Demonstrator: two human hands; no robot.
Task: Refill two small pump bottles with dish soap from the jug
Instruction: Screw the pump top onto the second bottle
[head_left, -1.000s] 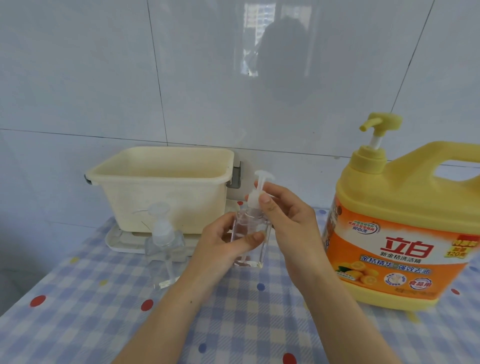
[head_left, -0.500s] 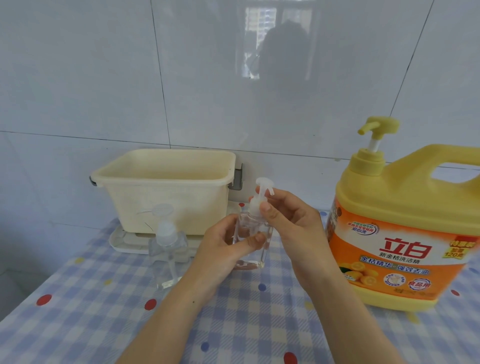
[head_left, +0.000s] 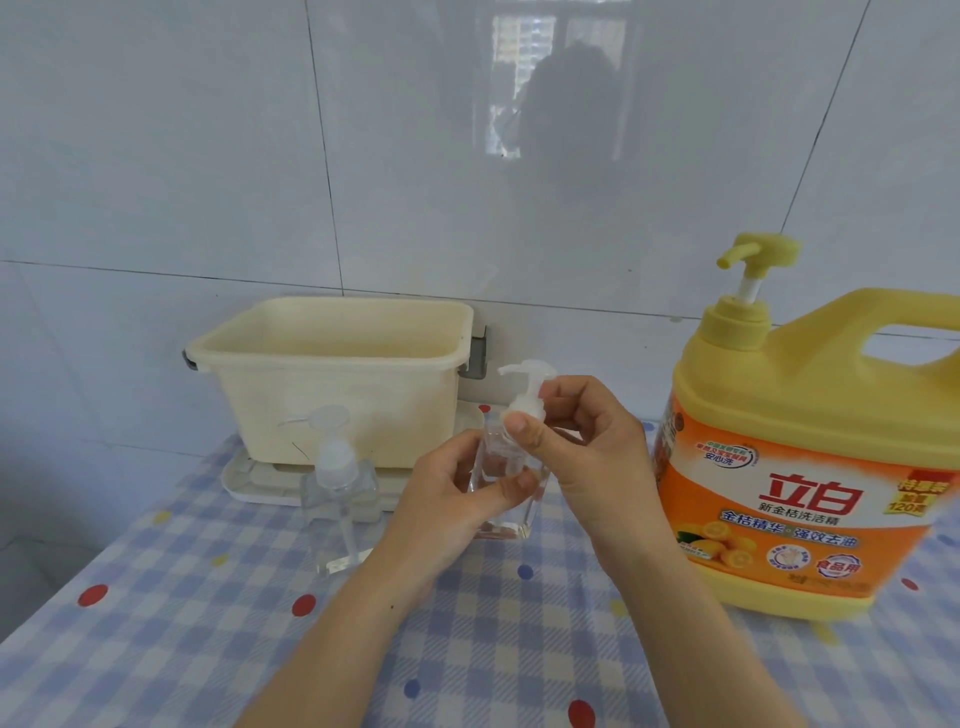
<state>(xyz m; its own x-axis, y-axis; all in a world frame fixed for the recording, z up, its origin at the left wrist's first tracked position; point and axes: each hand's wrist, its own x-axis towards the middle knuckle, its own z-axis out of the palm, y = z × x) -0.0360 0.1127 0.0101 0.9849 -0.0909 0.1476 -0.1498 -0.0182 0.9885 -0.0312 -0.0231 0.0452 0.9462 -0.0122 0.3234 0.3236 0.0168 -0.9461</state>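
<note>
Pump (head_left: 527, 395) has swung left, pinched by right hand (head_left: 592, 452); left hand (head_left: 447, 504) grips one bottle (head_left: 514, 519), second bottle (head_left: 340, 483) beside.

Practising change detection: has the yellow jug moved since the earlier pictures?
No. The yellow jug stands in the same place, as far right of the cream tub as before.

Clear pump bottle (head_left: 496, 460) upright, second bottle (head_left: 337, 483) left of it, yellow jug (head_left: 810, 405) right.
</note>
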